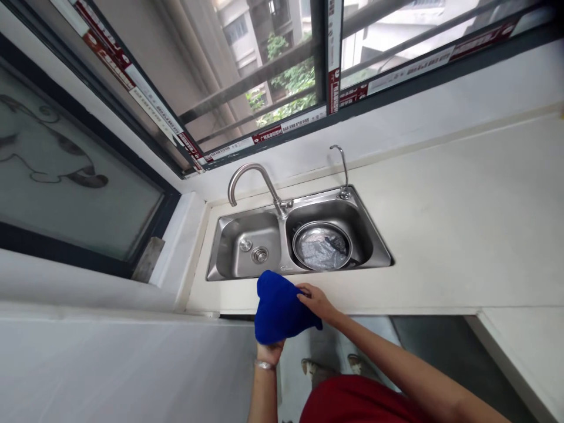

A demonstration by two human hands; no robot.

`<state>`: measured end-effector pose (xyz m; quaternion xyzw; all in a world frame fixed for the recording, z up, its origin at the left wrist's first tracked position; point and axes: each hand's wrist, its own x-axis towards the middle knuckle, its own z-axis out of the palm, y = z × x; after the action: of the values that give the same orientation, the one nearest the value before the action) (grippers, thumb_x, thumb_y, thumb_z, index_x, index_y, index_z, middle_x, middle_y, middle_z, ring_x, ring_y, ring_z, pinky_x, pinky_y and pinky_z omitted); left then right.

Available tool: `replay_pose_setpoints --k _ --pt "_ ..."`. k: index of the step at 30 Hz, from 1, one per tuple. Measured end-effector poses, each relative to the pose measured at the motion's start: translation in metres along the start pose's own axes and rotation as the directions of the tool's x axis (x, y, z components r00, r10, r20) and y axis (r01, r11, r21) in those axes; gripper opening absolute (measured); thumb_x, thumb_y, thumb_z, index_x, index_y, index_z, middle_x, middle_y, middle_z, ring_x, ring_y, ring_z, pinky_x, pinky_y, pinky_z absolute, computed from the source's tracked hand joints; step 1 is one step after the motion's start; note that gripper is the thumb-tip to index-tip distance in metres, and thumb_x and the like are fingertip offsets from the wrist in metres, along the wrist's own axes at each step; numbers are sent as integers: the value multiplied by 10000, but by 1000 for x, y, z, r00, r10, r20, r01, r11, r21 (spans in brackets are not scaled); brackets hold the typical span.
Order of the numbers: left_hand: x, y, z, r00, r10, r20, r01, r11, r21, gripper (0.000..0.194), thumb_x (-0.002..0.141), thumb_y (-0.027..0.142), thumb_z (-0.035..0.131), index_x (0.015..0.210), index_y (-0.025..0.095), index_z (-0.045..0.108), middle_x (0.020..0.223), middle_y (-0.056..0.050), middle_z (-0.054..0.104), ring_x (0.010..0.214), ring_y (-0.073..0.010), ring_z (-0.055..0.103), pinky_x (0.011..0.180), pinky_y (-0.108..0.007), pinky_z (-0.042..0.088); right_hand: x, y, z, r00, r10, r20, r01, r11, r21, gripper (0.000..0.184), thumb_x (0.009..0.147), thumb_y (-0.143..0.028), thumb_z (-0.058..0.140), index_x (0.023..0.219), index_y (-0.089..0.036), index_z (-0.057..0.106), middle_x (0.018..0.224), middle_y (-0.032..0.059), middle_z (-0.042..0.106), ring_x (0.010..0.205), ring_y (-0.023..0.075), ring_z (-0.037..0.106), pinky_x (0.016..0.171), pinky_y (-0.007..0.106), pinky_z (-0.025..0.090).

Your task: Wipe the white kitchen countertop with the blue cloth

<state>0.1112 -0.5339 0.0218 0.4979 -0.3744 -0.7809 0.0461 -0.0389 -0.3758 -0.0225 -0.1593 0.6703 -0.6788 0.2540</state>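
A blue cloth (pixel 278 308) hangs between my two hands at the front edge of the pale counter (pixel 440 235), just below the double steel sink (pixel 299 238). My left hand (pixel 269 351) is under the cloth, mostly covered by it, and grips its lower part. My right hand (pixel 315 299) pinches the cloth's right side with closed fingers. A bracelet shows on my left wrist.
The sink's right basin holds a round metal pan (pixel 322 245) with something grey in it. A curved tap (pixel 255 179) and a thin second spout (pixel 341 167) stand behind the basins. A window runs above; a white wall is at the left.
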Motion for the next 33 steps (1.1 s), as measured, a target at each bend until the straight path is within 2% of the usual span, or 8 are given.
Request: replay_pose_setpoints --k 5,9,11,14,18,23,28,33 --pt "-14 22 0 989 53 -139 -80 977 -195 648 913 684 294 939 208 732 1110 -116 770 1209 -300 649 1038 -497 537 -10 -31 16 969 -247 25 247 952 -183 383 871 -363 531 1211 -223 641 1115 70 745 1051 241 707 996 447 556" --pt "-42 57 8 966 222 -131 -245 950 -195 323 831 387 670 1096 208 716 1140 -76 768 1168 -239 674 1005 -397 565 -24 -79 23 854 -515 77 507 787 -351 368 951 -327 470 1263 -218 633 1198 84 725 1080 216 698 992 393 560" --pt "-56 76 11 937 333 -107 -343 934 -98 360 749 335 768 1075 189 722 1100 -77 777 1084 -235 709 985 -384 576 -27 -101 18 838 -541 74 523 756 -394 349 949 -320 486 1244 -227 648 1160 71 739 1031 208 711 957 366 569" --pt "-61 95 13 904 427 -17 -425 903 72 473 681 425 829 1044 143 722 1009 -105 786 988 -256 734 967 -413 583 -22 -118 2 903 -428 29 404 825 -396 291 907 -320 533 1140 -244 688 1014 32 767 908 200 729 876 337 583" --pt "-26 84 19 858 512 36 -475 767 430 451 853 468 623 1127 116 691 1031 -137 779 986 -252 733 983 -437 570 -1 -95 -22 975 -221 -16 191 875 -444 289 885 -363 521 1042 -204 704 921 49 762 882 229 719 854 362 575" --pt "25 57 12 773 630 -80 -438 620 651 433 848 204 565 1276 147 607 1318 -171 672 1170 -241 665 1137 -432 452 3 -39 -34 979 -199 -52 80 599 -797 436 886 -292 472 1259 -144 640 1348 205 608 1167 365 608 990 533 492" --pt "46 74 -17 688 724 -37 -419 438 795 534 918 247 430 1432 104 461 1511 -194 503 1407 -242 475 1226 -426 332 5 -35 3 913 -396 99 297 479 -826 559 974 -317 395 1506 -147 423 1558 167 413 1427 358 374 1182 588 294" --pt "72 92 -16 652 750 108 -402 221 889 544 918 253 420 1423 61 493 1571 -197 417 1528 -286 259 1273 -500 193 33 -44 68 823 -343 453 557 331 -761 567 971 -297 450 1532 -252 385 1602 76 371 1502 371 236 1192 735 31"
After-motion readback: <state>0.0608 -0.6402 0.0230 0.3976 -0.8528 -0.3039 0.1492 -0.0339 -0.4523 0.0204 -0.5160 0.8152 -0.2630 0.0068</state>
